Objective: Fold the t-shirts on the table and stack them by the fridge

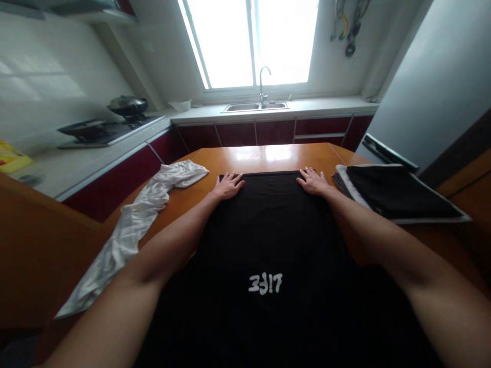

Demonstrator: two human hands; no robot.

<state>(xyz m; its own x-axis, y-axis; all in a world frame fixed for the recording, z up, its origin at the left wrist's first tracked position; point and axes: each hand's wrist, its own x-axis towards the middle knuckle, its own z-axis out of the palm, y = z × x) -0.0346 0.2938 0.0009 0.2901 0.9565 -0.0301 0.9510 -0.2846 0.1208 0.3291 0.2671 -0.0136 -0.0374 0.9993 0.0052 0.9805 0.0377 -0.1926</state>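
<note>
A black cloth garment (274,209) is spread flat on the wooden table (253,156), its far edge nearly straight. My left hand (229,186) lies palm down on its far left corner, fingers spread. On the far right corner rests my right hand (313,182), also flat with fingers apart. Closer to me, white lettering (265,283) shows upside down on black fabric. Where the spread garment ends and the black top on my body begins, I cannot tell.
A crumpled white cloth (143,217) lies along the table's left side. Folded black and white fabrics (399,191) are stacked at the right, near the refrigerator (433,87). Behind are a sink (241,107), and a stove (111,134) with a lidded wok (128,104).
</note>
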